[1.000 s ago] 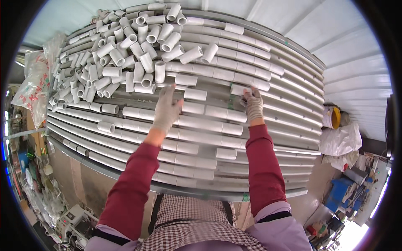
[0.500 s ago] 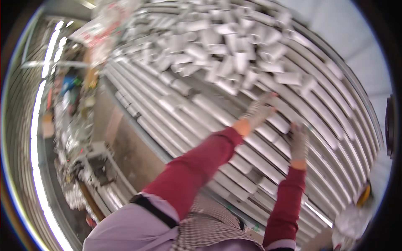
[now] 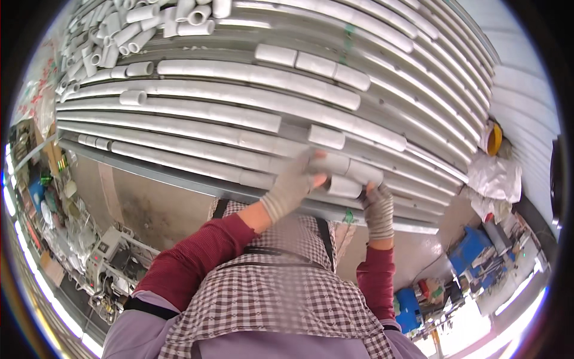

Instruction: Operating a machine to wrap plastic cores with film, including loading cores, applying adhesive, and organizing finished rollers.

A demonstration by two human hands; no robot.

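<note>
My left hand, in a pale glove with bare fingertips, is slightly blurred. Its thumb and forefinger are apart beside the left ends of short white tubes. One of these, a short tube, sits low between my two hands, its hollow left end showing. My right hand, gloved likewise, has its fingers curled at that tube's right end. Just beyond, two more short tubes lie end to end in a row. Another short tube rests farther up. Long white tubes lie side by side in the grooves of a metal table.
Loose short tubes are heaped at the far left. The table's metal front edge runs close to my apron. A machine stands at the lower left. At right are a plastic bag and blue bins.
My view has swung right and down, so the heap now appears at the far left. Both hands have come closer to my body and the table's front edge, around the short tubes there.
</note>
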